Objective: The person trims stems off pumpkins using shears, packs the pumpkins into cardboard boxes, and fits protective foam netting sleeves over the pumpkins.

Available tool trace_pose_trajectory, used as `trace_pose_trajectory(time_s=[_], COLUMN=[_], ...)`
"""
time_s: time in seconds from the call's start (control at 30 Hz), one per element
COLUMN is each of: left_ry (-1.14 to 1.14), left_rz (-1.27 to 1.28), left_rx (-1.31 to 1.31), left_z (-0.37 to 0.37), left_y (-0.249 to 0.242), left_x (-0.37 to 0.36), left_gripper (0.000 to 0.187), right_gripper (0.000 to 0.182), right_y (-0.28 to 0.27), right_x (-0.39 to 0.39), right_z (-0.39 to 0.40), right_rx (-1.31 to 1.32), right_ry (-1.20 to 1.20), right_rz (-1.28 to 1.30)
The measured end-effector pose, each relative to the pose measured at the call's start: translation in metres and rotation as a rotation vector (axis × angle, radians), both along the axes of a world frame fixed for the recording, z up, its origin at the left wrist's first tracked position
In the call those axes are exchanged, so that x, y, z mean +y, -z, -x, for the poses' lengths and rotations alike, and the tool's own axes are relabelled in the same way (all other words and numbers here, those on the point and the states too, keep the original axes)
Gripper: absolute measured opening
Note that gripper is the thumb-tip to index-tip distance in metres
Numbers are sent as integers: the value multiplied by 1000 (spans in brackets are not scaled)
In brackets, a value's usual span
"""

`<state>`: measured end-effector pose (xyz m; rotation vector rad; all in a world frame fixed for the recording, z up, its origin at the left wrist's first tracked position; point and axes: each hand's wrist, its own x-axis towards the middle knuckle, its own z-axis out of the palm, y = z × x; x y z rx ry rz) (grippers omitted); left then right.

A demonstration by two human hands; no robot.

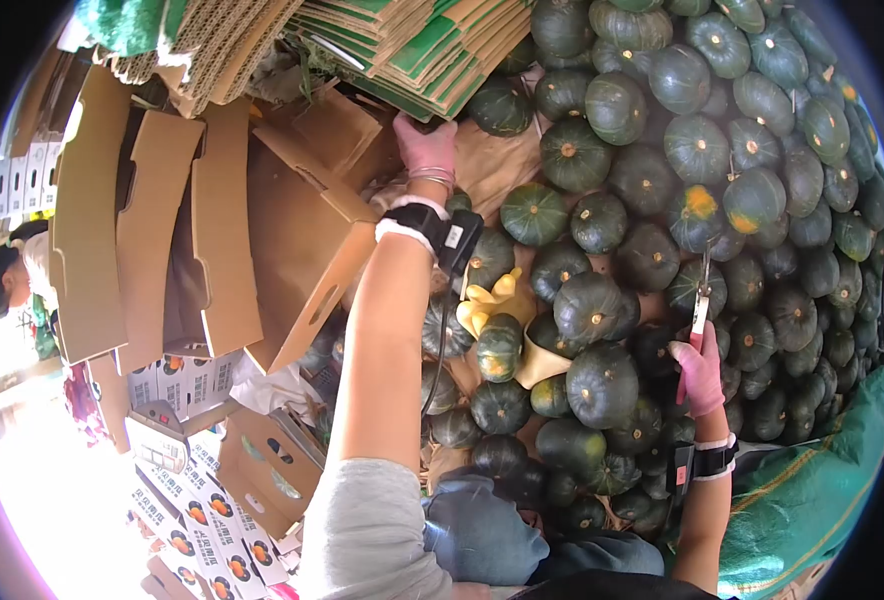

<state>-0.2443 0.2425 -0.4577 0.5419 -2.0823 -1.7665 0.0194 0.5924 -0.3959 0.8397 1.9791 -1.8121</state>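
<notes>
My left hand (pixel 428 152), in a pink glove, reaches to the lower edge of a stack of flat green-and-brown cardboard (pixel 462 60). Its fingers are curled around something dark that the hand mostly hides. On the right, my right hand (pixel 700 372), also gloved in pink, is closed around pruning shears (pixel 699 312) with red and white handles. The blades point up the view, over a dark green pumpkin (pixel 695 288). Another pumpkin (pixel 502 106) sits just right of my left hand, and one with an orange patch (pixel 693 216) lies beyond the shears.
Pumpkins heap across the middle and right. Open brown cartons (pixel 227 230) stand in a row at left, with printed white boxes (pixel 202 515) below. A yellow glove (pixel 497 300) lies among the pumpkins. Green sacking (pixel 812 505) borders the lower right. Another person (pixel 7 280) is at far left.
</notes>
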Motion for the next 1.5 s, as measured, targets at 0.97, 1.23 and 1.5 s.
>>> trace_pose_trajectory(time_s=[0.97,1.23,1.5], left_ry=[740,1023,489], left_rz=[-419,-469,-1277], left_rx=[-460,-129,-572], left_z=[-15,-148,-200], left_y=[-19,-92,-90], left_x=[-39,16,36], left_gripper=[47,75,48], right_gripper=[25,26,25], right_y=[5,-7,-2], right_x=[-4,-5,-3], right_z=[5,6,5], right_rx=[28,-14,1], right_ry=[18,6,17], right_rz=[-110,-95,-37])
